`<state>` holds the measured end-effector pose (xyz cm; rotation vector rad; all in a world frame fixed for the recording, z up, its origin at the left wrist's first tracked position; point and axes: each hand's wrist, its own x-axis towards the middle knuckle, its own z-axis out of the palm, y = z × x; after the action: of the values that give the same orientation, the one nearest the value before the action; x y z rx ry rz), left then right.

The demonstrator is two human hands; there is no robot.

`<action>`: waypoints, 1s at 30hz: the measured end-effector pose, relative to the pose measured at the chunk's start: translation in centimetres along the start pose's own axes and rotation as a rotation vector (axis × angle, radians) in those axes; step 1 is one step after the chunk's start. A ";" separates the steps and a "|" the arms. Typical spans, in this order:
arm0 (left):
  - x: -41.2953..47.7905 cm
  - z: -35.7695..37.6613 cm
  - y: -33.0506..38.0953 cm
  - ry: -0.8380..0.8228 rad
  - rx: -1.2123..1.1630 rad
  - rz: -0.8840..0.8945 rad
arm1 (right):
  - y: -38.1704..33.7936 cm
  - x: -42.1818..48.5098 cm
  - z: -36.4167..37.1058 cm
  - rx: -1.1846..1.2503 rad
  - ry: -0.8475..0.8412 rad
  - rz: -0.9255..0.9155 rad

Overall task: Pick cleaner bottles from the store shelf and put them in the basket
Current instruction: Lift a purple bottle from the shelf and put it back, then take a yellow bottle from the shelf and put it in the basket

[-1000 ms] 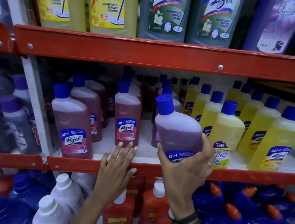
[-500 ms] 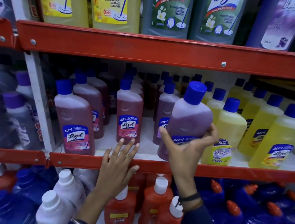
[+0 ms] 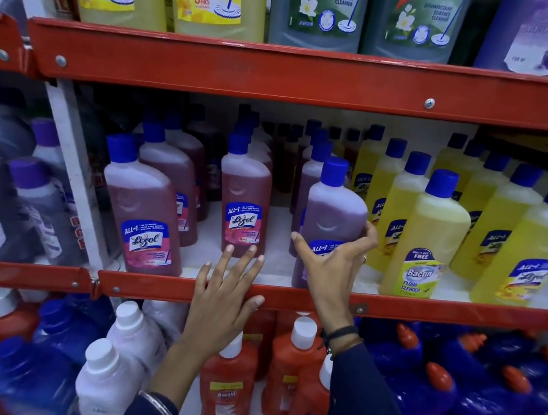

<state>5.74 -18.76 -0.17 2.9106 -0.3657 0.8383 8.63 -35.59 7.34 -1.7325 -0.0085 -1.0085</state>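
Observation:
A purple Lizol cleaner bottle (image 3: 334,211) with a blue cap stands upright at the front of the middle shelf (image 3: 460,311). My right hand (image 3: 334,270) is wrapped around its lower half, thumb on the left, fingers on the right. My left hand (image 3: 224,301) lies flat with fingers spread against the shelf's red front rail, just below a pink Lizol bottle (image 3: 244,200), holding nothing. No basket is in view.
Pink Lizol bottles (image 3: 141,211) fill the shelf's left, yellow ones (image 3: 533,249) and a Bactin floor cleaner (image 3: 424,239) its right. Large bottles stand on the top shelf (image 3: 316,78). Below are orange (image 3: 226,384), white (image 3: 106,383) and blue bottles (image 3: 425,398).
The purple bottle was tilted and lifted in my right hand; now it stands upright on the shelf's front edge, still gripped. My left hand has barely moved.

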 end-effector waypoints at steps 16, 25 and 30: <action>-0.5 -0.4 0.6 -0.024 -0.011 -0.060 | -0.5 0.2 -6.6 -0.054 0.085 -0.160; 0.3 0.2 5.6 -0.051 -0.022 -0.126 | 5.9 5.2 -11.3 -0.257 0.134 -0.017; 0.4 1.0 7.3 -0.074 -0.022 -0.180 | 7.2 4.5 -10.7 -0.417 0.018 0.007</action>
<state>4.77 -26.03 -0.66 2.9054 -0.1149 0.6972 8.29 -49.09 5.19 -2.0973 0.2340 -1.0742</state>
